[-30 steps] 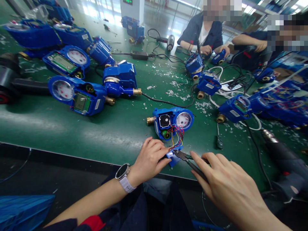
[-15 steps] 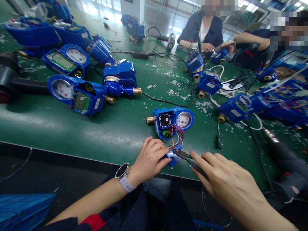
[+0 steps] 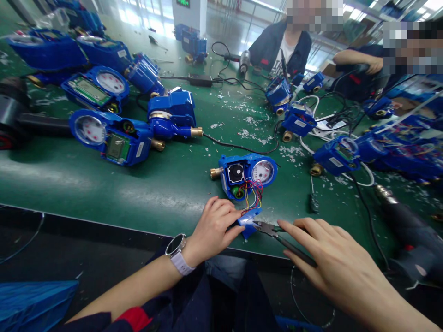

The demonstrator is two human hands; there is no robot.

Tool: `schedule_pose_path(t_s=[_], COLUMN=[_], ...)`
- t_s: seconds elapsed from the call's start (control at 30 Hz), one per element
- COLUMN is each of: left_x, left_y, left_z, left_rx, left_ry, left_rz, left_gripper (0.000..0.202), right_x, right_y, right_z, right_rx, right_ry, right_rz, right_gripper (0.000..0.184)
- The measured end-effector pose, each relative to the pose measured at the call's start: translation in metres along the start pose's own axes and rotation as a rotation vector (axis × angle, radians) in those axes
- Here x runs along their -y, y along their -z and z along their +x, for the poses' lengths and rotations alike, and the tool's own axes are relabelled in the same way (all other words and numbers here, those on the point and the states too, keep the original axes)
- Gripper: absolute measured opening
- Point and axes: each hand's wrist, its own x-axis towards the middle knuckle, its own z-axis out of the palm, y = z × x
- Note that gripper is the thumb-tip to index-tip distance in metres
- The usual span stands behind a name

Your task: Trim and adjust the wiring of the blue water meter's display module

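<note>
Between the thumb and fingers of my left hand is a small blue plastic cover with a shiny clear part on it. Red, yellow, white and black wires run from it up into an opened blue water meter, which lies on the table with its round dial facing up. My right hand is wrapped round the dark handles of a pair of cutting pliers. The pliers' jaws are at the right edge of the blue cover; whether they touch it I cannot tell.
Several blue meters stand at the left, more at the right. A screwdriver and a heat gun lie to the right. White scraps litter the green table. Two people are across it.
The pliers in my right hand have moved right and slightly down, away from the wire ends. The blue cover has tilted a little in my left hand. A co-worker opposite has drawn back their hands.
</note>
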Motion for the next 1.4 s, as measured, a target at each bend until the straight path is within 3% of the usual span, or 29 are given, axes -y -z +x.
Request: schedule_pose_path(t_s=[0.23, 0.4, 0.5, 0.73, 0.93, 1.07, 1.4], left_x=[0.0, 0.0, 0.0, 0.002, 0.003, 0.003, 0.005], left_y=[0.0, 0.0, 0.0, 0.001, 0.001, 0.001, 0.0], left_z=[0.0, 0.0, 0.0, 0.001, 0.001, 0.002, 0.004], left_rx=[-0.003, -0.003, -0.01, -0.039, -0.037, -0.023, 0.016], left_ry=[-0.013, -0.012, -0.008, 0.014, 0.09, 0.118, 0.139], left_rz=[0.006, 0.006, -0.005, -0.112, -0.219, -0.228, -0.214], left_gripper=[0.023, 0.022, 0.02, 0.021, 0.023, 0.021, 0.02], right_x=[0.007, 0.008, 0.007, -0.005, -0.014, -0.002, 0.017], right_y=[-0.004, -0.003, -0.004, -0.015, -0.017, -0.018, -0.038], right_z=[0.011, 0.013, 0.006, -0.025, -0.031, -0.021, -0.001], right_rx=[-0.003, -0.037, -0.038, 0.114, -0.033, -0.157, -0.271], right_ry=[-0.027, 0.036, 0.076, 0.077, -0.075, -0.073, -0.093], right_rz=[-0.067, -0.075, -0.034, 0.072, 0.034, -0.033, -0.075], right_gripper=[0.044, 0.033, 0.031, 0.032, 0.039, 0.034, 0.032])
